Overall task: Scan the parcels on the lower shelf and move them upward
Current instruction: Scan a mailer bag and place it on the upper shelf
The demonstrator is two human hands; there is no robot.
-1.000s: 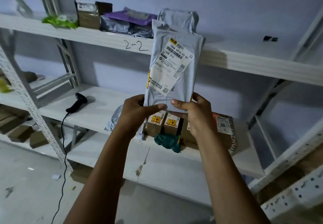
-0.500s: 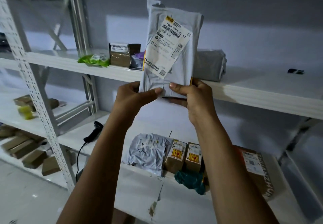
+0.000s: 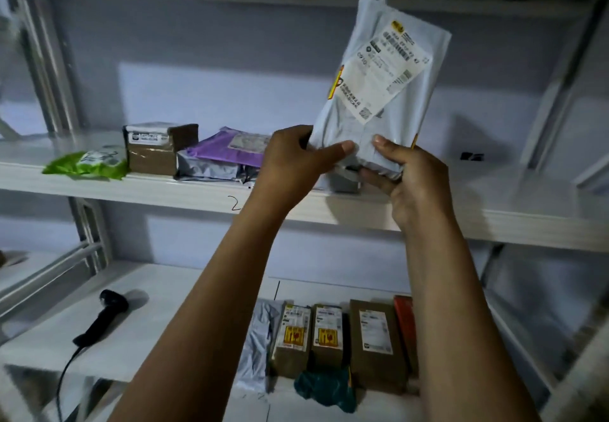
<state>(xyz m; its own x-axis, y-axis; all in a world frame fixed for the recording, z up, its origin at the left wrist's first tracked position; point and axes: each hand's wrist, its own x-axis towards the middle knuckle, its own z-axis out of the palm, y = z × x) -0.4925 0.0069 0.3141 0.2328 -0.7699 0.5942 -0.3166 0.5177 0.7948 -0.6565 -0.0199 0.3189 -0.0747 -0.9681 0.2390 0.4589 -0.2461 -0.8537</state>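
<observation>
From my seat, the soft grey plastic mailer bag with the white printed shipping label [image 3: 379,92] reads as light and floppy. Its skin wrinkles round the contents, and it stands up only because the filling gives it some body. I judge the film to be slick, so a pinch on one corner would let it sag or slide. The firmer lower edge, where the contents bunch, is the place to take it, and nothing about it looks breakable. It stands nearly upright, tipped a little to the right, label toward me. It is raised above the front of the white upper shelf board [image 3: 527,224] and, as far as I can tell, not resting on it.

My left hand [image 3: 291,161] has its fingers curled behind the bag's lower left corner with the thumb laid across the front, a closed pinch on the bag. My right hand [image 3: 408,181] grips the lower right corner the same way, thumb pressed on the front face, fingers wrapped underneath. Neither holds anything else.

On the white lower shelf board [image 3: 184,306] stands a row of brown cardboard boxes with labels [image 3: 329,336], well apart from the black handheld barcode scanner [image 3: 105,316] lying at the left. To set the bag down, I would lower its bottom edge onto bare board to the right of the purple plastic mailer [image 3: 227,149].
</observation>
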